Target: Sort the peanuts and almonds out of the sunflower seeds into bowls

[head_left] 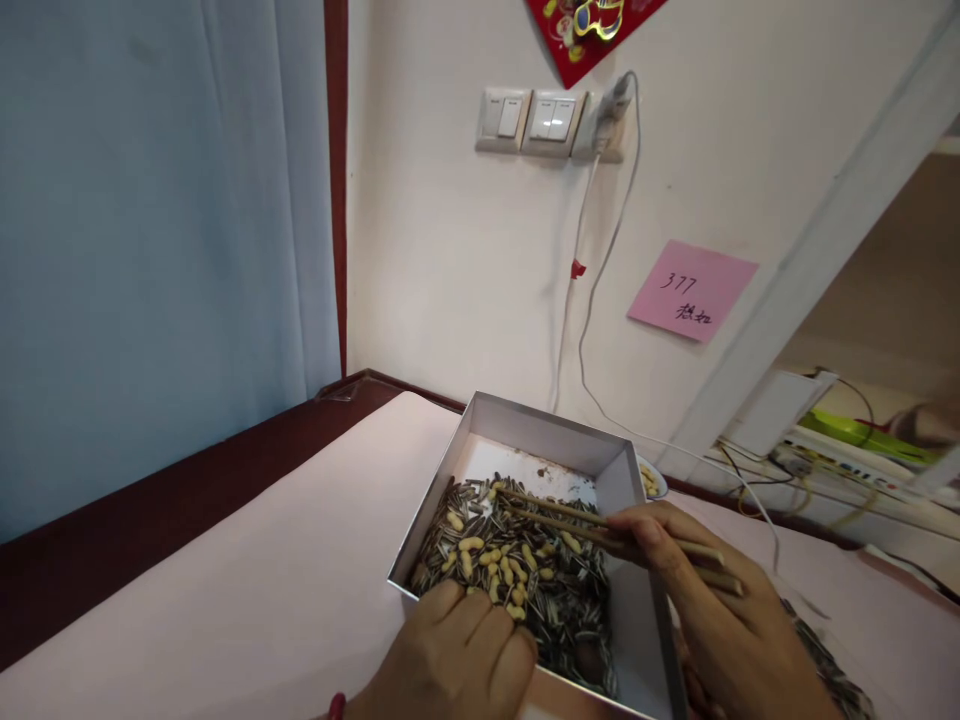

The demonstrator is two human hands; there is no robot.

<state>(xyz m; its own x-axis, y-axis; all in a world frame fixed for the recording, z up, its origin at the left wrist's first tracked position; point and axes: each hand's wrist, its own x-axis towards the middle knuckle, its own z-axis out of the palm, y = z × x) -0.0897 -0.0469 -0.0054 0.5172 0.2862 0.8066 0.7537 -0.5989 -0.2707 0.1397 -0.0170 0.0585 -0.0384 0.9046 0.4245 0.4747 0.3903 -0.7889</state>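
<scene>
Here, both my hands work at the white box of mixed seeds, which sits at the table's near edge.

Left hand: fingers curled together over the box's near-left rim, clamped on nothing I can see. Box interior: striped sunflower seeds with pale peanuts scattered among them, heaped toward the near wall. Right hand: closed on a pair of chopsticks, tips near the peanuts. More seeds lie right of the box.
</scene>
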